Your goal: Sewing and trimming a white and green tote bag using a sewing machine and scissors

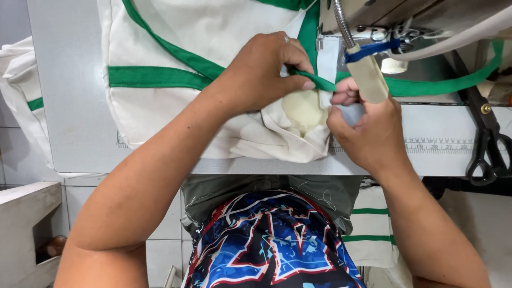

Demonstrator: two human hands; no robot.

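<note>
Two hands pinch the green tape (320, 82) taut: left hand (264, 72) at nine o'clock, right hand (368, 133) at three. Fingers should flatten the cream bag (176, 32) on the counter (69, 117).

Cream cloth bag (176, 114) with green binding tape (154, 76); black scissors (488, 144).

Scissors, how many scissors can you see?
1. The black scissors hang at the right edge of the sewing table, right of the right hand. The left hand pinches green tape on the white bag. More may be hidden.
</note>
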